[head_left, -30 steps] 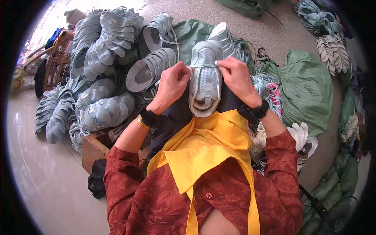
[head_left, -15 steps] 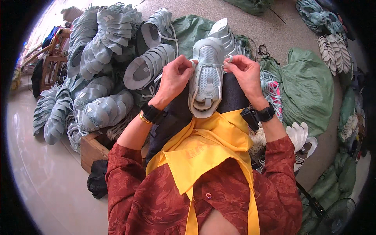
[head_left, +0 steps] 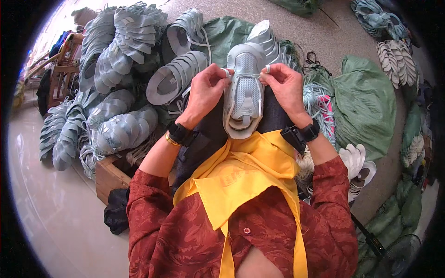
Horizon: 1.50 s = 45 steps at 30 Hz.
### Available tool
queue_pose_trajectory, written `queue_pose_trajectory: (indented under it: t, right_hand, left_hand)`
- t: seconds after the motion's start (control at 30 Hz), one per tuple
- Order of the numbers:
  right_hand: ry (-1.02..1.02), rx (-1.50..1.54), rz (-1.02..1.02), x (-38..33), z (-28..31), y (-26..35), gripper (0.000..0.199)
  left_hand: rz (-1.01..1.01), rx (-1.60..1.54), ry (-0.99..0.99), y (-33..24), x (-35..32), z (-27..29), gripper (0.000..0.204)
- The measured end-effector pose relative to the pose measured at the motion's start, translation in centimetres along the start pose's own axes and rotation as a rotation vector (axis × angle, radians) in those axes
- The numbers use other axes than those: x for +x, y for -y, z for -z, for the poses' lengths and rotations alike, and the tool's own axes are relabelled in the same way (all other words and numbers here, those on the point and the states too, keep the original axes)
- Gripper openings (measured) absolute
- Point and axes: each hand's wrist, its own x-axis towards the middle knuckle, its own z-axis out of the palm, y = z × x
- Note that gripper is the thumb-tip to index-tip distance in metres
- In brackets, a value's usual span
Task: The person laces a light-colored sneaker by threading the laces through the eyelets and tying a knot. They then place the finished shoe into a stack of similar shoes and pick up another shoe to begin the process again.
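Observation:
A pale grey-blue shoe upper (head_left: pixel 246 104) rests across my thighs, toe end away from me and heel opening toward me. A light shoelace (head_left: pixel 245 75) runs crosswise over it near the toe end. My left hand (head_left: pixel 206 95) is closed in a pinch at the upper's left edge, on the lace's left end. On the opposite edge my right hand (head_left: pixel 285 92) pinches the lace's right end between thumb and forefinger. White bands circle a finger on each hand. The fingertips partly hide the lace ends.
Nested stacks of similar shoe uppers (head_left: pixel 125 41) are heaped at the left, beside a wooden box (head_left: pixel 111 178). On the right lie a green sack (head_left: pixel 364 106), bundled pale laces (head_left: pixel 317 104) and white uppers (head_left: pixel 354 160). A yellow apron (head_left: pixel 236 171) covers my lap. A fan (head_left: pixel 403 255) stands lower right.
My right hand has shifted slightly left, closer to the edge of the shoe upper, with the lace still pinched. My left hand has hardly moved.

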Motion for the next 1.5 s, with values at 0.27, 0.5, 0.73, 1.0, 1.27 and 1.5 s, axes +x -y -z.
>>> queue_pose_trajectory:
  t: [0.27,0.5,0.73,1.0,1.27,1.5]
  right_hand:
    - [-0.012,-0.316,0.085,0.1,-0.1,0.4,0.009]
    - [0.013,-0.333,0.117,0.1,-0.2,0.3,0.011]
    - [-0.005,-0.262,0.082,0.0,-0.2,-0.6,0.011]
    - [-0.007,-0.234,0.08,-0.1,-0.2,-0.6,0.009]
    - [-0.009,-0.221,0.078,-0.3,-0.2,-0.5,0.009]
    - [0.028,-0.236,0.069,0.1,0.2,-0.6,0.009]
  left_hand:
    - [-0.005,-0.001,-0.009,-0.1,0.0,0.0,0.006]
    - [0.08,-0.106,0.028,-0.5,0.3,0.4,0.005]
    - [0.062,-0.325,0.007,-0.4,0.5,-0.2,0.01]
    - [0.027,-0.298,0.001,0.0,0.8,-0.5,0.009]
    - [-0.02,0.131,-0.116,0.5,1.1,-1.0,0.011]
    - [-0.27,0.473,-0.102,-1.4,1.0,-2.0,0.011]
